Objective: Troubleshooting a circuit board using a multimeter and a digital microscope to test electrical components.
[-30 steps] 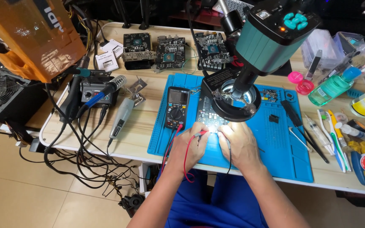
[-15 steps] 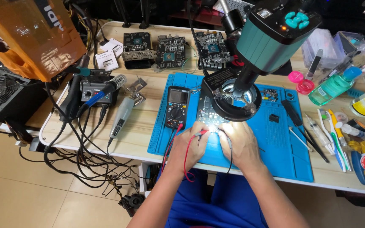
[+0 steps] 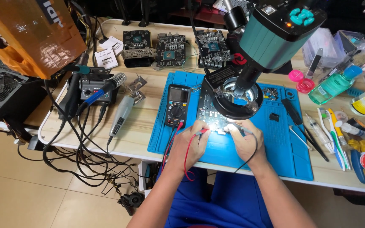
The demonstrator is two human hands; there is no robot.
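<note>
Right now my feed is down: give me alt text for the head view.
Left hand holds a red probe and right hand a black probe on a lit circuit board under a microscope. A multimeter lies beside it on a blue mat.

microscope ring light low over circuit board, multimeter just left, bare blue mat right

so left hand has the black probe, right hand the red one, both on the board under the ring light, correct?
Swapped. In the head view the left hand holds the red probe and the right hand the black probe. Both are on the board under the ring light.
</note>
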